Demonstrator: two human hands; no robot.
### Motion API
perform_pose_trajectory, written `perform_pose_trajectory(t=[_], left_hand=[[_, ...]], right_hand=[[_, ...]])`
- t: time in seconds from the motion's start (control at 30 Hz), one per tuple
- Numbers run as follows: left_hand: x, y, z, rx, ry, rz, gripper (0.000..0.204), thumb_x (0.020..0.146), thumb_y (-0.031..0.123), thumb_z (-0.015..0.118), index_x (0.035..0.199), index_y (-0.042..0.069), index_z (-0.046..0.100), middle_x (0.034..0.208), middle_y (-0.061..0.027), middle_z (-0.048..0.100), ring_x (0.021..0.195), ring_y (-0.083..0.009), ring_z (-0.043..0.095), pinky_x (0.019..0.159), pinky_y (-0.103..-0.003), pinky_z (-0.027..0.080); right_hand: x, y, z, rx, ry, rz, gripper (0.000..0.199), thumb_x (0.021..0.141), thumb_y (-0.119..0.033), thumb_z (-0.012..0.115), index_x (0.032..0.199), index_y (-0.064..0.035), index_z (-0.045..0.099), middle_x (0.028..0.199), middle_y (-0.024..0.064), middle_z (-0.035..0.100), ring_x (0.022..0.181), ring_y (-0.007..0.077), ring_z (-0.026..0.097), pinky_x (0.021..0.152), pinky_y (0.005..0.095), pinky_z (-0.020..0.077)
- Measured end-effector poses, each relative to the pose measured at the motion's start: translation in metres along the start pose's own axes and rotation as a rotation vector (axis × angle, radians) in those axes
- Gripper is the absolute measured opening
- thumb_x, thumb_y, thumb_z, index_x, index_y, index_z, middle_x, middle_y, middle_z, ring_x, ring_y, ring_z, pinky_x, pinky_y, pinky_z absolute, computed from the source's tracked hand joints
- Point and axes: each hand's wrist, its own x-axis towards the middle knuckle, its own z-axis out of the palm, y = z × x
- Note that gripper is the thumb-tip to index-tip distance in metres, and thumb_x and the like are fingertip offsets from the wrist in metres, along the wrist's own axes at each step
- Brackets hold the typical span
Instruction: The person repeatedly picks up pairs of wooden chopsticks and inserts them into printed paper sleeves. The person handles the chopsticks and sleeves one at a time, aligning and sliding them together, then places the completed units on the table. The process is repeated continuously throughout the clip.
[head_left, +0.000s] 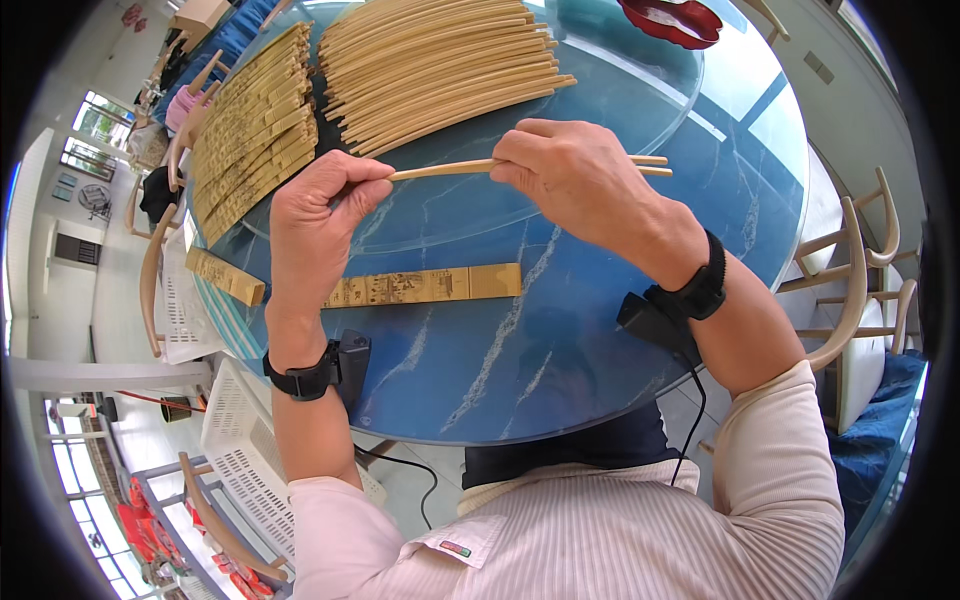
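A pair of light wooden chopsticks point(440, 170) is held level above the blue table. My left hand point(325, 205) pinches their left ends between thumb and fingertips. Further along, my right hand point(575, 180) is closed around them, and two separate ends stick out past it on the right. Below my hands lies a long gold paper sleeve point(445, 284) with a dark printed pattern, its left part hidden behind my left wrist. Beyond my hands is a big pile of chopsticks point(440, 70), with a stack of similar gold sleeves point(255, 130) to its left.
Another gold piece point(225, 276) lies at the table's left edge. A red scalloped dish point(675, 22) stands at the far right of the round marbled table point(560, 370). White plastic baskets point(240, 430) are at the lower left. Wooden chairs point(850, 270) surround the table.
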Motion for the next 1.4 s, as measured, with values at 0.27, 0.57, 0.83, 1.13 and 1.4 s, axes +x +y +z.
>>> perform_pose_trajectory(t=[0.27,0.57,0.83,1.13,1.4], left_hand=[[-0.033,0.032,0.005,0.345,-0.438,0.031,0.032,0.079,0.01,0.09,0.107,0.003,0.074,0.09,-0.0029,0.069,0.083,-0.0155,0.062,0.073,-0.028,0.052],[-0.043,0.028,0.028,0.66,-0.556,0.25,0.039,0.074,0.016,0.09,0.11,0.006,0.075,0.105,-0.005,0.07,0.102,-0.0271,0.065,0.088,-0.04,0.053],[-0.044,0.022,0.024,0.702,-0.57,0.241,0.039,0.072,0.012,0.09,0.108,0.005,0.076,0.097,-0.0062,0.067,0.098,-0.0283,0.063,0.089,-0.041,0.052],[-0.041,0.021,0.025,0.685,-0.577,0.202,0.04,0.066,0.009,0.092,0.102,0.009,0.075,0.094,-0.0048,0.065,0.097,-0.0288,0.062,0.089,-0.041,0.051],[-0.04,0.03,0.029,0.616,-0.589,0.155,0.037,0.067,0.005,0.092,0.092,0.009,0.065,0.089,-0.0038,0.067,0.094,-0.0287,0.063,0.089,-0.042,0.049]], right_hand=[[0.009,0.014,0.0,-0.086,0.191,-0.046,0.018,0.1,-0.018,0.076,0.099,-0.0007,0.072,0.087,0.0155,0.071,0.072,0.0348,0.066,0.065,0.0408,0.0536],[0.008,0.013,0.003,-0.104,0.178,-0.005,0.019,0.098,-0.02,0.077,0.094,-0.0018,0.071,0.082,0.0164,0.069,0.072,0.0367,0.066,0.064,0.0427,0.0535],[0.009,0.013,0.002,-0.101,0.164,-0.014,0.018,0.098,-0.019,0.077,0.1,-0.0017,0.073,0.084,0.0158,0.07,0.069,0.036,0.065,0.062,0.0411,0.0519],[0.007,0.012,0.007,-0.051,0.054,0.014,0.015,0.098,-0.021,0.075,0.095,-0.0069,0.077,0.088,0.011,0.076,0.088,0.033,0.073,0.077,0.0451,0.0594],[0.005,0.015,0.007,-0.07,0.01,0.049,0.014,0.097,-0.02,0.074,0.095,-0.0063,0.078,0.087,0.0126,0.077,0.087,0.0333,0.074,0.078,0.0439,0.0594]])
